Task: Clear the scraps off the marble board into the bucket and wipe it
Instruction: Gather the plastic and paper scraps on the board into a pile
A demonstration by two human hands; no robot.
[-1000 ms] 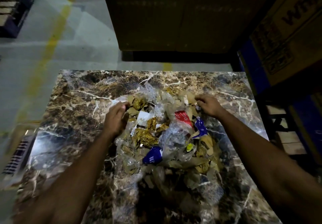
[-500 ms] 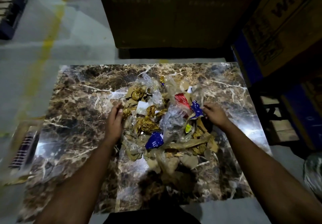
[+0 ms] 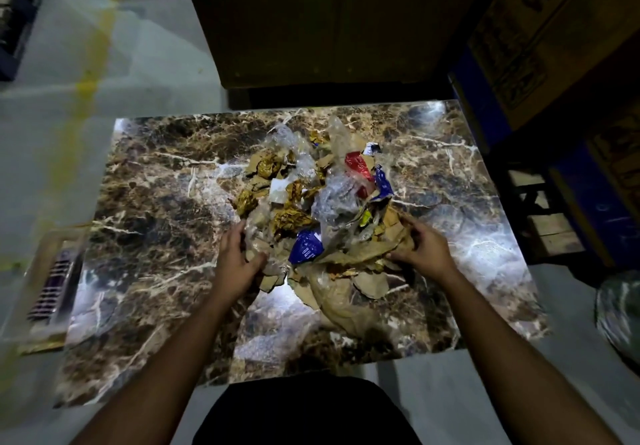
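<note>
One marble board point(image 3: 145, 202) is showing, with one heap of scraps point(image 3: 311, 209) sitting on it. Two hands are working it: left point(image 3: 239, 261), right point(image 3: 426, 247). Two blue wrappers point(image 3: 306, 247) and one red point(image 3: 356, 167) are peeking out.

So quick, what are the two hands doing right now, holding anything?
Left hand: fingers curled into the left side of the scrap pile, gripping scraps.
Right hand: gripping crumpled brown paper at the pile's right edge.

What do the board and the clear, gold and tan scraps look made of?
Marble board: polished brown stone or a stone-look sheet, white veins, glare.
Clear scraps: thin crinkled plastic film.
Gold scraps: shiny foil, probably.
Tan scraps: matte torn paper or card.
</note>
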